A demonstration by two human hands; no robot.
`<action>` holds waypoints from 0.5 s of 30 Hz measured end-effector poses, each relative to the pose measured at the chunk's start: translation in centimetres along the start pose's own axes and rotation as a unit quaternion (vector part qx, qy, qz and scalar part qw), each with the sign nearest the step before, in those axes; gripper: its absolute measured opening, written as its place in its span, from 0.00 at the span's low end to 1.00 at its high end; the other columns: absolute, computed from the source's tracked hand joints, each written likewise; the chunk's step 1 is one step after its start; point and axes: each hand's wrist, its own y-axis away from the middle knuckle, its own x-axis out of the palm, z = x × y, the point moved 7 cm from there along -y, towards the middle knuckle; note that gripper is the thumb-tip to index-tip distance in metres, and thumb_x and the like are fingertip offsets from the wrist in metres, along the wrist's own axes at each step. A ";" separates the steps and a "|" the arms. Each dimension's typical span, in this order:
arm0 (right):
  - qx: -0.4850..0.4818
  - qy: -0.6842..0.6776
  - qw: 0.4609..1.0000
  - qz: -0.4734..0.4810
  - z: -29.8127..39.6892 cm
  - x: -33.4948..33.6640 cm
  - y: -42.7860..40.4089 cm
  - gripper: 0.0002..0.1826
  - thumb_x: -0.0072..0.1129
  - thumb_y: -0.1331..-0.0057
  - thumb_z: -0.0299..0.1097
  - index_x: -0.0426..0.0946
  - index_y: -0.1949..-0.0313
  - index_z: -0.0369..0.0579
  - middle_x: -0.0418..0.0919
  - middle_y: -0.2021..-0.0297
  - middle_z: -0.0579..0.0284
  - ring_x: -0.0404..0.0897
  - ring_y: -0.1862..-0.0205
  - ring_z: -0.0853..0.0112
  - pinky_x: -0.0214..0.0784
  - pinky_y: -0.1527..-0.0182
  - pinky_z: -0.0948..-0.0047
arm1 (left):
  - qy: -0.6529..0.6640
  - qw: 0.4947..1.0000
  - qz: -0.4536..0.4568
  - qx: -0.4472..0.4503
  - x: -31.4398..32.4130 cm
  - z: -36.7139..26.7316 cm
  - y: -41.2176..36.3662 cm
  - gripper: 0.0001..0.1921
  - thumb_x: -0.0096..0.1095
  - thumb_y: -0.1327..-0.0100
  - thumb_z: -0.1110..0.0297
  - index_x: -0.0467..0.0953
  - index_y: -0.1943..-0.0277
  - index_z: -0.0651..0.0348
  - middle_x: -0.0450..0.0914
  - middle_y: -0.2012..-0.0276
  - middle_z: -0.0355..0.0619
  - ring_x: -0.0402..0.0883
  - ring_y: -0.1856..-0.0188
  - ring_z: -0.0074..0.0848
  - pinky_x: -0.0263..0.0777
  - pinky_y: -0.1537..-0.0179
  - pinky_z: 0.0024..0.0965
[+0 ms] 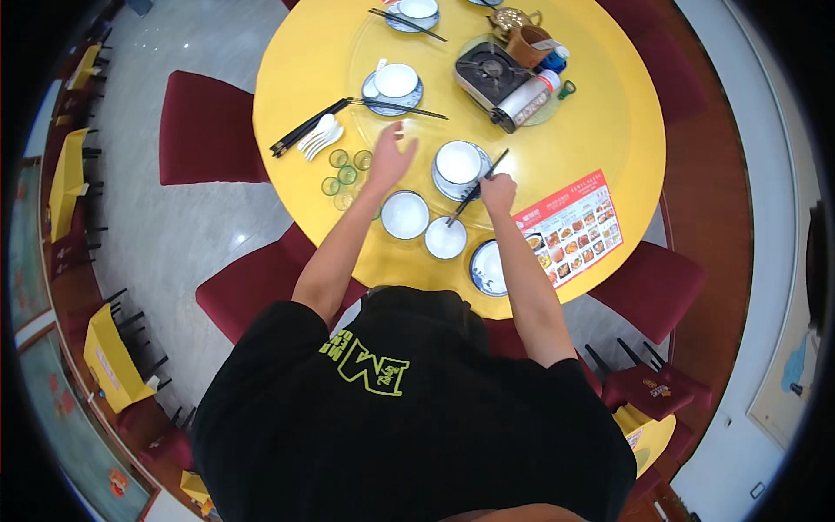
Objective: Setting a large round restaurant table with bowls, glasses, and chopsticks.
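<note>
My right hand (pixel 499 194) grips black chopsticks (pixel 466 205) slantwise beside a white bowl (pixel 457 162) on a blue-patterned plate (pixel 441 187). The lower ends of the chopsticks reach the rim of a small white bowl (pixel 445 239); whether they touch it, I cannot tell. With fingers apart and nothing held, my left hand (pixel 394 162) hovers between that plate and several small green-tinted glasses (pixel 347 174). A larger white bowl (pixel 405 215) stands below it. Partly under my right forearm lie blue-rimmed plates (pixel 486 274). White spoons (pixel 321 136) and a bundle of chopsticks (pixel 306 129) lie to the left.
On the yellow round table (pixel 626 124), a portable gas stove (pixel 490 72) with a gas canister (pixel 527 103) stands at the back right. Another place setting has a bowl (pixel 396 80) with chopsticks (pixel 411 109). A picture menu (pixel 574 228) lies right. Dark red chairs (pixel 209 127) surround the table.
</note>
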 end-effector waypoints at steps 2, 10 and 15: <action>0.001 0.003 1.000 0.001 0.1 -0.4 0.7 0.17 0.70 0.39 0.41 0.86 0.61 0.37 0.87 0.60 0.38 0.87 0.56 0.46 0.80 0.50 0.53 | -0.004 0.999 -0.043 -0.028 -5.7 4.3 -2.4 0.21 0.66 0.31 0.63 0.77 0.41 0.67 0.84 0.49 0.57 0.87 0.52 0.40 0.79 0.49 0.39; -0.067 -0.150 0.983 -0.080 -6.0 0.2 4.3 0.15 0.65 0.32 0.36 0.83 0.54 0.35 0.87 0.58 0.46 0.88 0.60 0.60 0.78 0.55 0.64 | -0.249 0.956 -0.081 -0.133 -19.7 19.8 -8.6 0.15 0.61 0.34 0.67 0.84 0.49 0.62 0.87 0.53 0.58 0.86 0.49 0.47 0.79 0.46 0.46; 0.029 -0.188 0.980 -0.057 -9.7 -0.3 7.1 0.14 0.63 0.30 0.35 0.83 0.53 0.37 0.87 0.58 0.49 0.87 0.54 0.63 0.77 0.51 0.68 | -0.338 0.929 0.052 -0.140 -18.8 22.3 -8.4 0.15 0.64 0.33 0.64 0.82 0.45 0.55 0.83 0.45 0.51 0.81 0.42 0.45 0.76 0.42 0.46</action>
